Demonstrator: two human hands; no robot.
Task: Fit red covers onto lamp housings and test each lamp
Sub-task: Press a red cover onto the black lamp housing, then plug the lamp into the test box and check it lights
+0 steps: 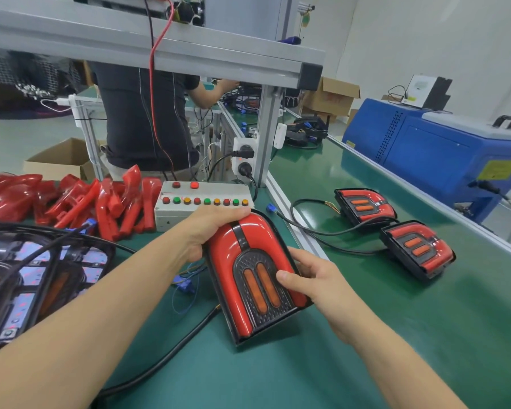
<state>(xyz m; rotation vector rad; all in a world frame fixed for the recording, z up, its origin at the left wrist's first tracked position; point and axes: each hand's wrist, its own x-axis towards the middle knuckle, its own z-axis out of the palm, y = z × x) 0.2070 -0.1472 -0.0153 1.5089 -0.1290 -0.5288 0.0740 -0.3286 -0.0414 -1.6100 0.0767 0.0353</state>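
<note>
A lamp with a red U-shaped cover and two orange strips in a black housing is held tilted above the green mat. My left hand grips its top left edge. My right hand holds its right side, thumb on the face. A pile of loose red covers lies at the left. Bare lamp housings with cables are stacked at the near left. A white test box with coloured buttons stands behind the lamp. Two covered lamps lie on the belt to the right.
A black cable runs under the held lamp. An aluminium frame post with sockets rises behind the box. A blue machine stands at the right. Another person stands behind the bench. Cardboard boxes sit at the back.
</note>
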